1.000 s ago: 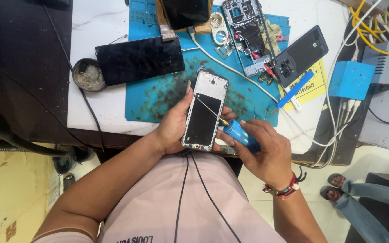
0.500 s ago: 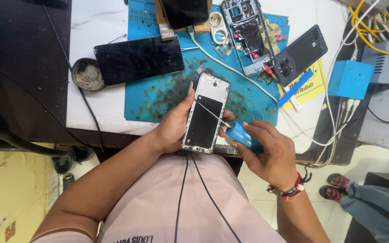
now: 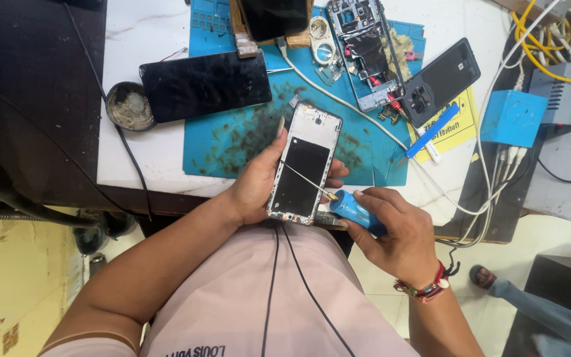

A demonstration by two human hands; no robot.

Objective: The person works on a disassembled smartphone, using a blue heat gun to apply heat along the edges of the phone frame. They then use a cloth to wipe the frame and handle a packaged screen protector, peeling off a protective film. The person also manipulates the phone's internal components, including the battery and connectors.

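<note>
Nearest, low in the centre of the frame, the left hand (image 3: pixel 256 188) cradles an opened phone frame (image 3: pixel 304 162) from beneath, thumb laid along its left edge, while the right hand (image 3: pixel 398 231) at lower right is closed around a blue-handled screwdriver (image 3: pixel 355 210) whose thin shaft slants up-left onto the frame's dark inner panel. Beyond the hands a stained blue work mat (image 3: pixel 232 142) lies on the white tabletop (image 3: pixel 140 33), with a dark phone screen (image 3: pixel 205 84) and a round tin (image 3: pixel 129 106) at upper left. Farther still, a stripped phone board (image 3: pixel 368 53) sits at upper centre, a black back cover (image 3: pixel 439 80) right of it and a blue box (image 3: pixel 513 118) further right.
</note>
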